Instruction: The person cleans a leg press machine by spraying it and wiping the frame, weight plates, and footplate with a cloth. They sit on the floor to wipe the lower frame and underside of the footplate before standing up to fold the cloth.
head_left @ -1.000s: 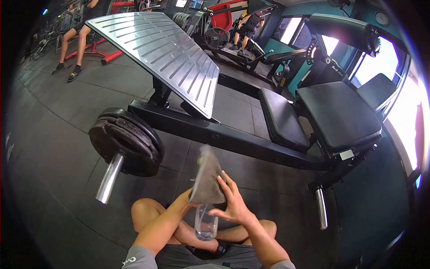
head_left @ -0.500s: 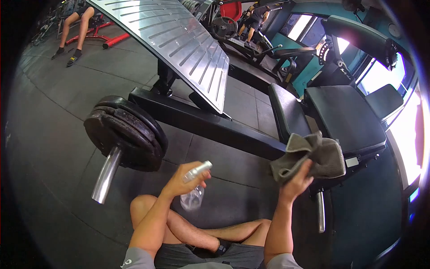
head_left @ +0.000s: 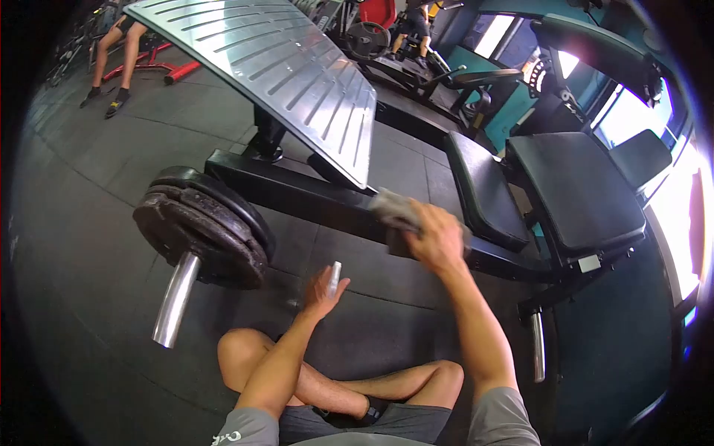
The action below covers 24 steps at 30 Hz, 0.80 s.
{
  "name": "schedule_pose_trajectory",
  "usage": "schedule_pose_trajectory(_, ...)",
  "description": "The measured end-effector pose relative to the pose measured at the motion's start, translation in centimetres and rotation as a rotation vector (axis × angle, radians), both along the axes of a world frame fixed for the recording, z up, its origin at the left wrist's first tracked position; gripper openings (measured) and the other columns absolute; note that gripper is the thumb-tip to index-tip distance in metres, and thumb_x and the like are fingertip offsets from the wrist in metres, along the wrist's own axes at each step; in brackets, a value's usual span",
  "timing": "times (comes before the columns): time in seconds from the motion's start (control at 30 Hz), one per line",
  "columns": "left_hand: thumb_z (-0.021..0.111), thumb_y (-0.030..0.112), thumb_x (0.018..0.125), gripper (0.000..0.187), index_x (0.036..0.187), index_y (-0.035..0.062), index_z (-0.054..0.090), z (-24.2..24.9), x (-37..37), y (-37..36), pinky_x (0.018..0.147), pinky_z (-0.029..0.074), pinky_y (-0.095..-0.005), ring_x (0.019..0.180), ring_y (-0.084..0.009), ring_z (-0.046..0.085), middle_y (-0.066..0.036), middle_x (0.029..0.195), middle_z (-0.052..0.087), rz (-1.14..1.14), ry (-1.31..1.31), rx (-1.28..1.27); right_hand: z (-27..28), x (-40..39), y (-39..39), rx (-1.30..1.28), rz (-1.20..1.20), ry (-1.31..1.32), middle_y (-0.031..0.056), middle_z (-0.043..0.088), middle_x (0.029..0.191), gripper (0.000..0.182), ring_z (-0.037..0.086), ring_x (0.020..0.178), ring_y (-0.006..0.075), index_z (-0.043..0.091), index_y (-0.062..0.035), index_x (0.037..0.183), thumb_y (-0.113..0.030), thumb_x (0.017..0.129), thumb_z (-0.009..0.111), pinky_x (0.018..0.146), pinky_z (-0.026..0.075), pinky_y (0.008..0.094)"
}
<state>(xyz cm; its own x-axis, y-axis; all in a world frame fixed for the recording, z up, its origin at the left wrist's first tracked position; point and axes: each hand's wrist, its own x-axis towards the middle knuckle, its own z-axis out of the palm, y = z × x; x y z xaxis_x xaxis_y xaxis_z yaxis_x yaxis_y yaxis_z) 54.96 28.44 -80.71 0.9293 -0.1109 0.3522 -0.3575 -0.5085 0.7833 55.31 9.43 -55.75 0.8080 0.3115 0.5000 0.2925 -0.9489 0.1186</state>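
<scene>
Low in front of my crossed legs, my left hand (head_left: pixel 321 294) is closed on a spray bottle (head_left: pixel 335 278); only its pale top shows clearly, and the rest is hidden or blurred. My right hand (head_left: pixel 437 236) grips a grey cloth (head_left: pixel 396 212), which lies against the black frame beam (head_left: pixel 320 207) of the machine, just right of the lower corner of the ribbed metal plate (head_left: pixel 297 78). The cloth is smeared by motion.
Weight plates (head_left: pixel 201 223) sit on a metal bar (head_left: pixel 177 301) at the left. Black padded seats (head_left: pixel 573 189) stand at the right, above another metal peg (head_left: pixel 538 346). Two other people are partly visible in the background, beside gym machines.
My right hand has moved left with the cloth, from beside the padded seat to the beam. My left hand has turned, and the bottle's clear body no longer shows plainly.
</scene>
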Motion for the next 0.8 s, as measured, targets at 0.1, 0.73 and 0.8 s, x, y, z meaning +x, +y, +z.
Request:
schedule_pose_trajectory(0.1, 0.066, 0.039, 0.086, 0.037, 0.099, 0.0061, 0.055, -1.3, 0.0, 0.2, 0.074, 0.049, -0.0519, 0.089, -0.0439, 0.061, -0.020, 0.093, 0.064, 0.011, -0.026, 0.048, -0.2, -0.7, -3.4, 0.156, -0.322, -0.082, 0.0106, 0.063, 0.081, 0.020, 0.061, 0.078, 0.0338, 0.066, -0.0055, 0.085, -0.025, 0.086, 0.063, 0.075, 0.044, 0.0462)
schedule_pose_trajectory(0.73, 0.058, 0.027, 0.091, 0.029, 0.092, -0.0027, 0.058, -5.6, -0.4, 0.8, 0.071, 0.051, -0.0428, 0.082, -0.0378, 0.064, -0.019, 0.088, 0.065, 0.017, -0.093, -0.113, -12.0, -3.8, -5.1, 0.503, -0.348, -0.596, 0.0197, 0.022, 0.156, 0.080, 0.016, 0.145, 0.0429, 0.037, -0.0127, 0.148, -0.016, 0.073, 0.066, 0.114, 0.014, 0.0612)
schedule_pose_trajectory(0.8, 0.056, 0.025, 0.093, 0.028, 0.093, -0.0030, 0.058, -6.6, -0.1, 1.1, 0.072, 0.051, -0.0409, 0.081, -0.0342, 0.065, -0.018, 0.087, 0.065, -0.013, -0.043, -0.195, -10.1, -4.7, -4.8, 0.503, -0.360, -0.574, 0.0191, 0.029, 0.152, 0.074, 0.019, 0.144, 0.0423, 0.041, -0.0112, 0.144, -0.017, 0.074, 0.065, 0.114, 0.016, 0.0603)
